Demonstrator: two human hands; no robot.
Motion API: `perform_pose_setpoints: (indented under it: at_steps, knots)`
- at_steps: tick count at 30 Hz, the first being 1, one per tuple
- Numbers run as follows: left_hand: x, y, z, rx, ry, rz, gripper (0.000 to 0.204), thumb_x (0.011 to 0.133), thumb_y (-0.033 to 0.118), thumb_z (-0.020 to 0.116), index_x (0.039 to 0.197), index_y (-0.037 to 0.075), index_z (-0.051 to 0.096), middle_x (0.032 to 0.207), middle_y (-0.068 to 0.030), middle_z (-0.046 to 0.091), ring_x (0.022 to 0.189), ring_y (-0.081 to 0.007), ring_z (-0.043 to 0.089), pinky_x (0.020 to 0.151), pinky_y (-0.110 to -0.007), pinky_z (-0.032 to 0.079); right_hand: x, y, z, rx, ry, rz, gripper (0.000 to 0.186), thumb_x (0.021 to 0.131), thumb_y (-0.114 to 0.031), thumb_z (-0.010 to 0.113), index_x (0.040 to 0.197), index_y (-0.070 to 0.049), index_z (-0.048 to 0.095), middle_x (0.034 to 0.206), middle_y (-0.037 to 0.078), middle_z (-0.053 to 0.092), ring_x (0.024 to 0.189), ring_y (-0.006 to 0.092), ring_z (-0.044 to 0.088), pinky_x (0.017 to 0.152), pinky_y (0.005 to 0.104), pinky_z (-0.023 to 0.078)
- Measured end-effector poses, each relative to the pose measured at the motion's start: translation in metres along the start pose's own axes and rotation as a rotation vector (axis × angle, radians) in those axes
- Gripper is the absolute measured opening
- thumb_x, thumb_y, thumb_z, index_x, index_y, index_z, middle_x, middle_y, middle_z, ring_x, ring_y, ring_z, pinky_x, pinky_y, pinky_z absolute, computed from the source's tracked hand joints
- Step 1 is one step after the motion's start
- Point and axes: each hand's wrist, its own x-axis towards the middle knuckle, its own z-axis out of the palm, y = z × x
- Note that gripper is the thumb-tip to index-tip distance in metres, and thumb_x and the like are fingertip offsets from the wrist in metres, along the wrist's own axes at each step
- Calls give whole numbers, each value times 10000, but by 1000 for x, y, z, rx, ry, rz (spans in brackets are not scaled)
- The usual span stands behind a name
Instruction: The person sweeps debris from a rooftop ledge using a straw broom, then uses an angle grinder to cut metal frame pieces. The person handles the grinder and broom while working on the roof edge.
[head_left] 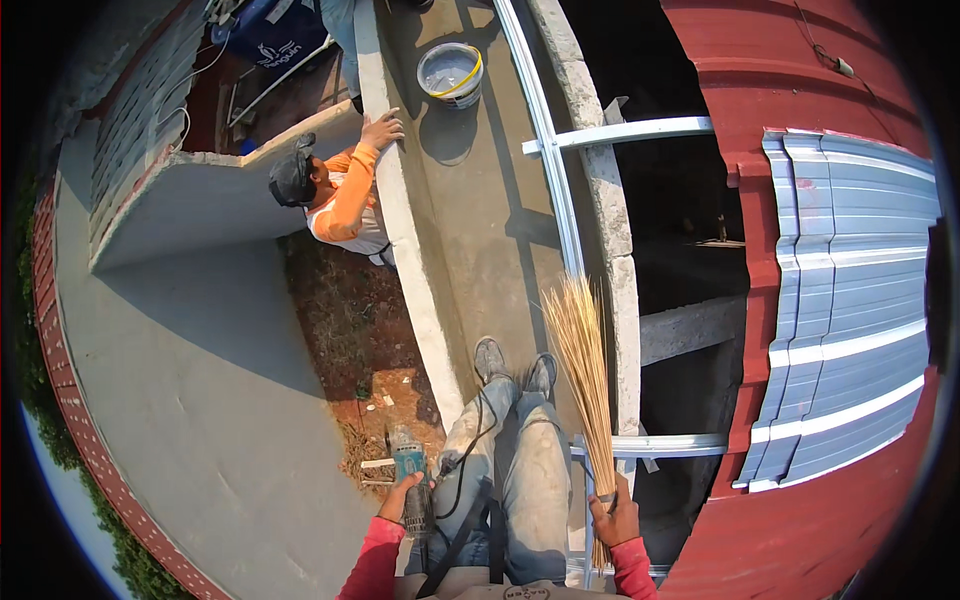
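Straw bristles fan out ahead of me on the broom; my right hand is closed round its bound near end, and the broom slants up to the far left, along the right side of the channel. My left hand is wrapped round a teal power tool, held out beside my left leg with its head pointing away; its dark cord seems to be the one looping across my leg.

I judge this step to be carrying both tools while I stand in the channel, since neither seems to be at work; a sweep would call for tipping the bristles down to the floor, with the power tool kept clear or set aside first.

In the way are a long metal bar running up the channel, and bars crossing to the right, one far and one near; the bucket stands at the far end; a co-worker below rests a hand on the left wall; to the right lie a dark gap, the red roof and a silvery sheet.
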Motion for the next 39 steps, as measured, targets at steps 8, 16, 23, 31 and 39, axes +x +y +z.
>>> perform_pose_setpoints:
  at_steps: [8, 16, 23, 31, 39]
  knots:
    - [-2, 93, 75, -270, 100, 44, 393, 885, 389, 604, 989, 10, 596, 768, -103, 637, 635, -237, 659, 541, -356, 559, 233, -244, 6, -45, 107, -650, 701, 875, -129, 603, 1471, -61, 239, 1250, 302, 545, 1129, 447, 565, 940, 444, 459]
    - [-33, 197, 155, -392, -41, -4, 399, 879, 352, 609, 1026, -19, 596, 748, -176, 645, 587, -252, 657, 515, -370, 563, 474, -457, 18, -200, 239, -749, 719, 897, -192, 584, 1506, -140, 205, 1120, 319, 607, 1007, 476, 603, 855, 496, 481]
    - [3, 268, 174, -212, 12, -27, 355, 888, 329, 606, 998, -8, 617, 738, -144, 658, 588, -222, 658, 532, -347, 565, 547, -531, 52, -496, 243, -482, 707, 924, -214, 533, 1519, -132, 161, 1045, 293, 584, 960, 467, 605, 858, 509, 476]
    - [-9, 366, 155, -155, 72, -72, 364, 876, 307, 623, 1032, -18, 576, 835, -123, 644, 661, -247, 675, 548, -375, 579, 624, -557, 86, -660, 307, -324, 708, 916, -222, 502, 1524, -167, 143, 1082, 317, 565, 885, 479, 624, 816, 527, 498]
    - [3, 403, 128, -161, 92, -145, 490, 836, 432, 634, 1057, 0, 569, 826, -121, 634, 641, -244, 654, 534, -359, 570, 643, -498, 111, -849, 156, -135, 594, 887, -118, 526, 1447, -88, 330, 1066, 286, 598, 895, 419, 658, 771, 471, 550]
